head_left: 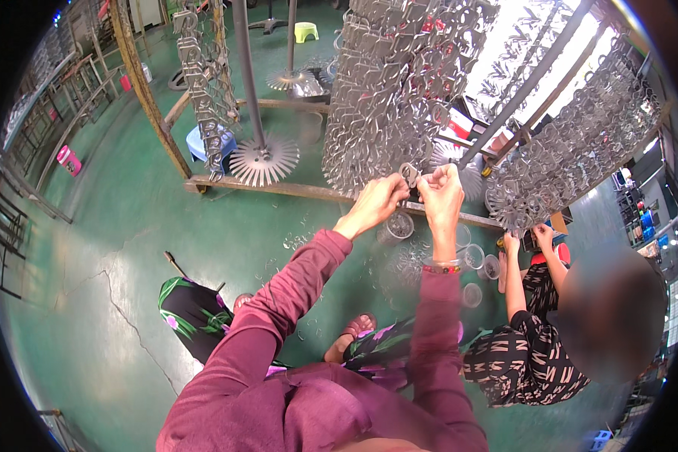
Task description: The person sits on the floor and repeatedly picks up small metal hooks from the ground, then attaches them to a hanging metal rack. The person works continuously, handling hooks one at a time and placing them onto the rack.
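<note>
My left hand (pixel 378 202) and my right hand (pixel 441 197) meet at the lower front of a tall hanging bunch of grey metal hook-shaped pieces (pixel 377 98). Between my pinched fingertips is a small, flat metal piece with a rounded loop (pixel 408 172); its exact kind cannot be made out. Fingers of both hands close on it from either side. Below my hands, a clear plastic tub (pixel 395 227) holds small metal parts. A bracelet (pixel 441 267) circles my right wrist.
At the right, a co-worker's hands (pixel 527 237) work at another hanging bunch (pixel 572 143). Several clear cups (pixel 471 257) and loose metal bits (pixel 407 264) lie on the green floor. A wooden rack bar (pixel 294 188) runs across; a finned metal disc (pixel 264 160) and blue stool (pixel 203 143) stand left.
</note>
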Demonstrator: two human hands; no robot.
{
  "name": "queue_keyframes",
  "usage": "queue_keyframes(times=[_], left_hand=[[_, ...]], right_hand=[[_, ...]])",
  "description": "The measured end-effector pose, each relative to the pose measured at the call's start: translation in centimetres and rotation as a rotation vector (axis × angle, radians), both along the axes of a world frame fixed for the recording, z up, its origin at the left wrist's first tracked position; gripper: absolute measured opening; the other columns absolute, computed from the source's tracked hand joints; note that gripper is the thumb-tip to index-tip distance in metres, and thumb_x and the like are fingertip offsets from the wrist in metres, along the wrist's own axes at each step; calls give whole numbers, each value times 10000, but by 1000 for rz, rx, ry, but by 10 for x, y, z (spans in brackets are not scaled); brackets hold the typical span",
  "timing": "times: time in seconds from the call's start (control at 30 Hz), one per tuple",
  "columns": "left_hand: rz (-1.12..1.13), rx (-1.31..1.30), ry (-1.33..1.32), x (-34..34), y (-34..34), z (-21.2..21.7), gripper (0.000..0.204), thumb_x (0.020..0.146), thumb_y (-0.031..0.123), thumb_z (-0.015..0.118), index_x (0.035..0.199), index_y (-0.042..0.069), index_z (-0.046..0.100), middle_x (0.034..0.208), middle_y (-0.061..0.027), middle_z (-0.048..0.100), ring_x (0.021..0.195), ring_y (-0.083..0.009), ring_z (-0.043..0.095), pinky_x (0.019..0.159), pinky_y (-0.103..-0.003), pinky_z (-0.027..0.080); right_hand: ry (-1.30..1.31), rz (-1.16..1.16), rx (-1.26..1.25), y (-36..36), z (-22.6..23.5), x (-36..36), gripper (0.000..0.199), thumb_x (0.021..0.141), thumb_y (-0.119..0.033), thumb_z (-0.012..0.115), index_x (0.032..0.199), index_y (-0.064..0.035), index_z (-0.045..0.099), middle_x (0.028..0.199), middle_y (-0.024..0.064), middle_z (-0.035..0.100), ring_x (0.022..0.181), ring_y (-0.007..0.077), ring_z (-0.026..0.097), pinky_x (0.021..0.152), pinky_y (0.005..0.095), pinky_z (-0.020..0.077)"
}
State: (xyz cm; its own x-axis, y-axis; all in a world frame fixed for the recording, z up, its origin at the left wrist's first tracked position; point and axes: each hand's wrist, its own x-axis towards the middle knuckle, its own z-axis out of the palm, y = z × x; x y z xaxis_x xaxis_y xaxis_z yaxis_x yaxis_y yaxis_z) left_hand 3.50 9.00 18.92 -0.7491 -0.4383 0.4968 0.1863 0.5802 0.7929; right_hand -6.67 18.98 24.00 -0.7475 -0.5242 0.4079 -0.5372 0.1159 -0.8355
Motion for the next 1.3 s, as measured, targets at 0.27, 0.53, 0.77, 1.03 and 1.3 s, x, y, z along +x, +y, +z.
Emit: queue_keyframes(times=[0.27,0.53,0.77,1.03,1.3], left_hand=[[58,-20,1,-7,1,-21,121,886,113,567,933,2,553,879,-148,647,834,-284,637,728,-364,480],[64,-64,14,-19,-11,-33,131,868,125,579,938,14,583,933,-112,635,899,-269,596,781,-364,460],[98,-82,32,-24,-22,-38,161,850,138,600,938,4,597,933,-127,638,917,-290,592,803,-372,450],[59,-48,-11,-27,-26,-32,185,852,157,608,946,-2,606,958,-137,646,949,-298,598,814,-379,453],[336,-116,159,4,-12,-41,305,859,165,605,1126,20,582,1187,-171,586,1091,-325,558,919,-387,434]], right_hand=[[4,33,-1,27,-52,-9,331,727,-74,752,982,2,555,853,95,658,739,126,613,648,261,504],[7,39,215,22,-97,-3,372,709,-129,734,1044,16,661,911,136,698,735,161,653,701,294,510],[-76,7,286,13,-108,4,222,760,-116,694,942,12,693,870,196,683,808,265,689,729,338,524],[24,-52,248,4,-130,-1,181,756,-116,685,876,20,696,805,191,678,738,290,680,687,351,511],[184,-189,316,-25,-145,-3,179,772,-194,649,832,-27,673,824,164,660,773,338,638,696,432,482]])
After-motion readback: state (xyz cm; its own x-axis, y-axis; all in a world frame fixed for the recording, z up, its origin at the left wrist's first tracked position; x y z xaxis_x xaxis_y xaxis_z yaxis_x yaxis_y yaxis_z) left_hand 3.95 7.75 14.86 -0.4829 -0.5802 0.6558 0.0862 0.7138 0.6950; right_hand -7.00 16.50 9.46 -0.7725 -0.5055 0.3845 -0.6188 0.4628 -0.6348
